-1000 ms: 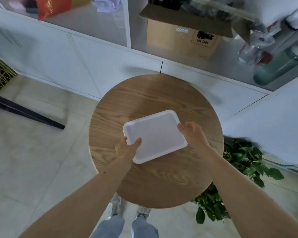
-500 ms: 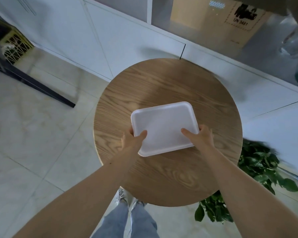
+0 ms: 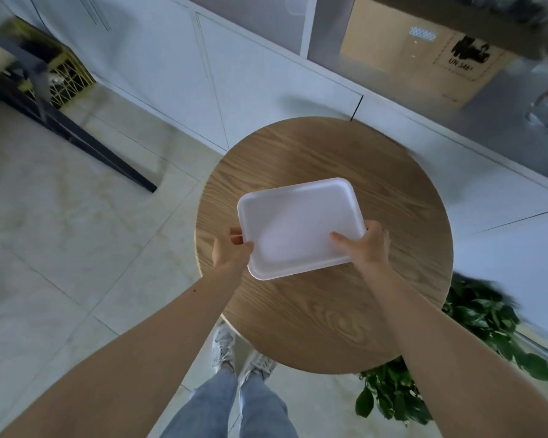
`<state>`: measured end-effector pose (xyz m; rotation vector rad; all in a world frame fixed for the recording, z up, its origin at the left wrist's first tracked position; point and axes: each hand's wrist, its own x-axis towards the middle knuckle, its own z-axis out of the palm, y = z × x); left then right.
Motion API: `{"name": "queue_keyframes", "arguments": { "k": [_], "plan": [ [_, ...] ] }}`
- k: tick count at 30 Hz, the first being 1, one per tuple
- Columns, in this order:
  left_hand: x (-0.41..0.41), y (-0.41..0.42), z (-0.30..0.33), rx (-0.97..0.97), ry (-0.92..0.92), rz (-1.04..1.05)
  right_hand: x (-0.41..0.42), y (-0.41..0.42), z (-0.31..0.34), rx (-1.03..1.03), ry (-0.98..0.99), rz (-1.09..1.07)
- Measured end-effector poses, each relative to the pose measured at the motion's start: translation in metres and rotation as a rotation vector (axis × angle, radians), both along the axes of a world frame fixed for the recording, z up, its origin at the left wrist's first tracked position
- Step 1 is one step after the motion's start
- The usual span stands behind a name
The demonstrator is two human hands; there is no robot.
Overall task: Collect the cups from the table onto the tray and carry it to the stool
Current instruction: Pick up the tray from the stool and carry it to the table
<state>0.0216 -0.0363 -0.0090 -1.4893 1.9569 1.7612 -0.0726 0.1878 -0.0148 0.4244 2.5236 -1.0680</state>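
Note:
A white rectangular tray [image 3: 298,222] with nothing on it is held over the round wooden stool top [image 3: 329,311]. My left hand [image 3: 230,251] grips its near left corner, thumb on the rim. My right hand [image 3: 366,245] grips its near right corner, thumb lying inside the tray. Whether the tray rests on the wood or hovers just above it I cannot tell. No cups are in view.
White cabinets [image 3: 178,64] run along the back, with a cardboard box [image 3: 424,52] on the counter. A dark metal leg [image 3: 76,134] and a yellow wire basket [image 3: 64,80] stand at the left. A leafy plant [image 3: 456,358] sits by the stool's right side.
My view has swung left and down, so the stool sits further right in the frame. Both hands have slid toward the tray's near corners. The tray has turned slightly.

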Motion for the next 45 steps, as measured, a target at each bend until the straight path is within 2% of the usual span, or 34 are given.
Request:
{"name": "queue_keyframes", "arguments": {
  "k": [10,16,28,32,38,45],
  "plan": [
    [0.048,-0.074,0.044,-0.056,0.108,0.157,0.007,-0.082,0.049,-0.128,0.17,0.212],
    [0.089,-0.131,0.067,-0.091,0.16,0.262,0.024,-0.15,0.071,-0.235,0.192,0.359],
    [0.184,-0.275,0.102,-0.122,0.244,0.418,0.081,-0.308,0.099,-0.228,0.313,0.521],
    [0.213,-0.325,0.107,-0.087,0.305,0.431,0.102,-0.363,0.11,-0.31,0.266,0.517],
    [0.252,-0.388,0.112,-0.062,0.399,0.492,0.124,-0.442,0.119,-0.498,0.079,0.551],
    [0.278,-0.446,0.113,0.007,0.5,0.647,0.125,-0.524,0.131,-0.631,-0.031,0.641]
  ]
}}
